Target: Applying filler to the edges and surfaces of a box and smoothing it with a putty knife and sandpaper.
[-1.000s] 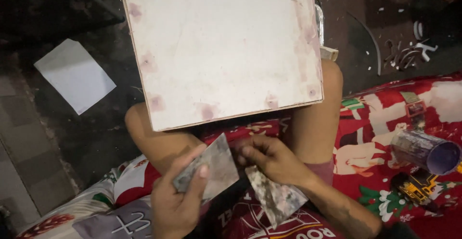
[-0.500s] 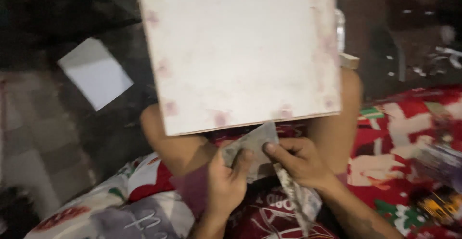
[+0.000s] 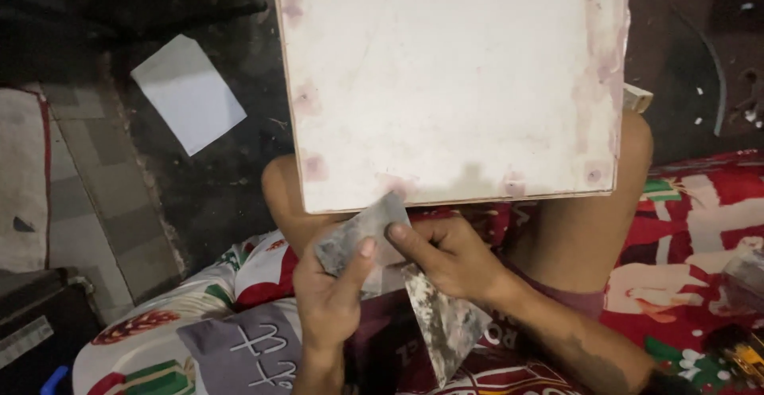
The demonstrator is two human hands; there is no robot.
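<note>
A large white square board point(image 3: 454, 77) with pinkish stains rests on my knees. Just below its near edge, my left hand point(image 3: 330, 291) grips a flat grey scraper blade point(image 3: 358, 232) smeared with dried paste. My right hand point(image 3: 450, 256) pinches the same blade from the right, thumb on its top edge. A second grey trowel-like blade point(image 3: 442, 323) hangs under my right hand, its point down toward my lap; whether that hand holds it is unclear.
A white paper sheet point(image 3: 187, 93) lies on the dark floor to the left. I sit on a red, white and green patterned blanket point(image 3: 692, 220). A pale mat point(image 3: 20, 180) lies at far left, and small items point(image 3: 740, 347) at lower right.
The view shifted so the board sits more to the right. Both hands came together and rose toward the board's near edge, bringing the grey blade up against it.
</note>
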